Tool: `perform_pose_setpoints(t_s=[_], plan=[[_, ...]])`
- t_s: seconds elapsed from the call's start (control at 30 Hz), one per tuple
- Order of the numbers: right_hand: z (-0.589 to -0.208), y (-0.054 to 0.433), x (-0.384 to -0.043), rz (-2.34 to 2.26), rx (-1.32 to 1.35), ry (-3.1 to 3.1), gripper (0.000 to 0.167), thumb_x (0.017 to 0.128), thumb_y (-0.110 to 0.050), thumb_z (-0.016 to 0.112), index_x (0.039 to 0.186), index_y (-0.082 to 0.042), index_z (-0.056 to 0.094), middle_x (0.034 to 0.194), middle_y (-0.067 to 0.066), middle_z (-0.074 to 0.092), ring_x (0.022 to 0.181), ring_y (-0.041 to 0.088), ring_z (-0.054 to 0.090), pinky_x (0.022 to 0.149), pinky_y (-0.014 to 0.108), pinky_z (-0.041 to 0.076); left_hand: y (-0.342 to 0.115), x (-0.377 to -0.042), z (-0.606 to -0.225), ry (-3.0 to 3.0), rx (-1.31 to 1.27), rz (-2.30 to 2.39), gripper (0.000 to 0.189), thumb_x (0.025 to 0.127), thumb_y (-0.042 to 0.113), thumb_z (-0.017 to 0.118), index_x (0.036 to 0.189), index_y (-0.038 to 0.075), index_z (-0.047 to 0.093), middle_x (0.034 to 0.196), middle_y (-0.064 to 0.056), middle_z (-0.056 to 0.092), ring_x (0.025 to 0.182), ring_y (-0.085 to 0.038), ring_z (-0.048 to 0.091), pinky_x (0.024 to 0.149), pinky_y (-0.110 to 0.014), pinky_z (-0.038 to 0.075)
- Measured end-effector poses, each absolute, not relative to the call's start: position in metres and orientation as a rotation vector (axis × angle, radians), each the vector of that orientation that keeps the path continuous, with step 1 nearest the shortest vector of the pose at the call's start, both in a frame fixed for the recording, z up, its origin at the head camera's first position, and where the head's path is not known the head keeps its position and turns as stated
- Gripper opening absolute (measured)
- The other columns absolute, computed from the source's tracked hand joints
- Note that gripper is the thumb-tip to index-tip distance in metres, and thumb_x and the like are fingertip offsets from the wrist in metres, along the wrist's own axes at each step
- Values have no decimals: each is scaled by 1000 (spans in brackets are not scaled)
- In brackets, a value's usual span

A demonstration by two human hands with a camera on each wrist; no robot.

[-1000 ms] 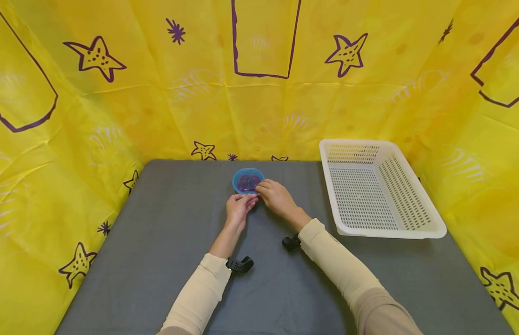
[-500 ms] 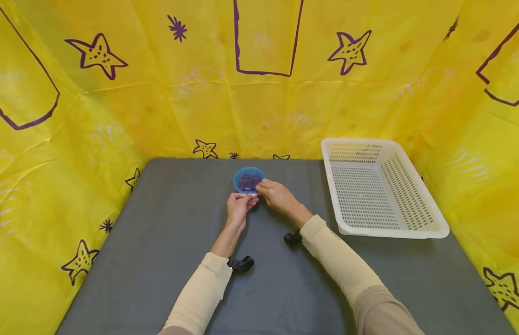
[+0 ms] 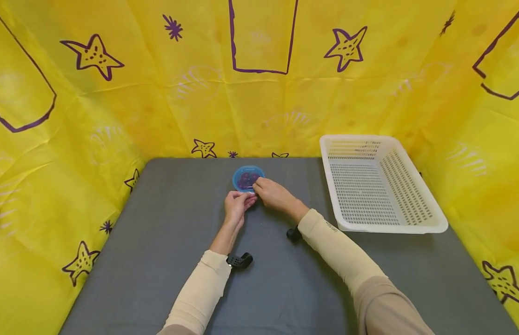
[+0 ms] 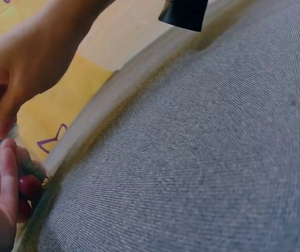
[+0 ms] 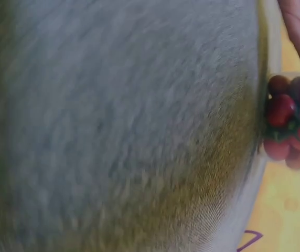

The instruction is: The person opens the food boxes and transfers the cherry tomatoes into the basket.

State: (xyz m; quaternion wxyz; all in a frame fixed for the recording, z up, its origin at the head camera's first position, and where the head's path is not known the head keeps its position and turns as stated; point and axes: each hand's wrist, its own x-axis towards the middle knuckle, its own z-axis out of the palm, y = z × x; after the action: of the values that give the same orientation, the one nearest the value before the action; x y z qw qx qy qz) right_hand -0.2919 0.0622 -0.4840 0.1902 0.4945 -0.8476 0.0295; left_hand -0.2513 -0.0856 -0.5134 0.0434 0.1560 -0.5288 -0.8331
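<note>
A small clear plastic container with a blue lid (image 3: 237,175) sits toward the back of the table. Red round fruits that look like cherry tomatoes (image 5: 281,109) show through its clear wall, with a green stem among them; from above they look purple through the blue. My left hand (image 3: 238,204) pinches the container's near edge, its thumb on top and its fingers stretched out beneath. At the near right corner, my right hand (image 3: 276,194) pinches the blue rim between thumb and curled fingers. Both sets of fingertips are close together and hide that part of the rim.
To the right stands a large white perforated plastic basket (image 3: 336,200) with nothing inside. Grey cloth (image 3: 167,242) covers the table. Yellow fabric (image 3: 259,107) with starfish drawings hangs behind and on both sides.
</note>
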Motion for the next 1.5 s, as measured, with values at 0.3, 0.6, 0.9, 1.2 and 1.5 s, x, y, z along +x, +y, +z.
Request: perform_pose_setpoints(t_s=[0.3, 0.6, 0.9, 1.2, 1.5], plan=[[-477, 54, -295, -145, 1409, -2392, 15, 91, -3, 57, 106, -2, 57, 102, 11, 58, 94, 25, 54, 93, 33, 49, -91, -256, -509, -1632, 481, -2551, 16, 90, -8, 53, 92, 4, 42, 69, -3, 68, 63, -10, 71, 65, -23, 59], [-483, 52, -298, -235, 1454, -2345, 15, 93, -6, 53, 107, 0, 57, 96, 11, 57, 90, 24, 52, 88, 32, 49, -94, -254, -510, -1672, 521, -2544, 16, 91, -8, 52, 92, 4, 42, 70, -4, 66, 64, -11, 70, 65, -23, 59], [-481, 51, -297, -272, 1499, -2312, 15, 95, -7, 53, 107, 0, 57, 96, 11, 57, 90, 25, 54, 90, 32, 49, -96, -254, -511, -1683, 508, -2557, 18, 90, -8, 53, 90, 5, 41, 70, -4, 64, 64, -10, 69, 64, -23, 59], [-481, 51, -302, -380, 1526, -2254, 17, 99, -9, 50, 110, 1, 58, 97, 12, 58, 90, 24, 55, 90, 31, 51, -95, -255, -511, -1659, 504, -2566, 20, 90, -8, 54, 88, 6, 40, 69, -5, 65, 63, -11, 69, 64, -23, 59], [-481, 50, -307, -357, 1534, -2282, 17, 100, -12, 49, 109, -1, 57, 96, 11, 56, 88, 24, 53, 86, 30, 50, -93, -257, -512, -1635, 498, -2578, 20, 91, -8, 53, 88, 7, 40, 69, -5, 65, 63, -11, 69, 64, -23, 59]])
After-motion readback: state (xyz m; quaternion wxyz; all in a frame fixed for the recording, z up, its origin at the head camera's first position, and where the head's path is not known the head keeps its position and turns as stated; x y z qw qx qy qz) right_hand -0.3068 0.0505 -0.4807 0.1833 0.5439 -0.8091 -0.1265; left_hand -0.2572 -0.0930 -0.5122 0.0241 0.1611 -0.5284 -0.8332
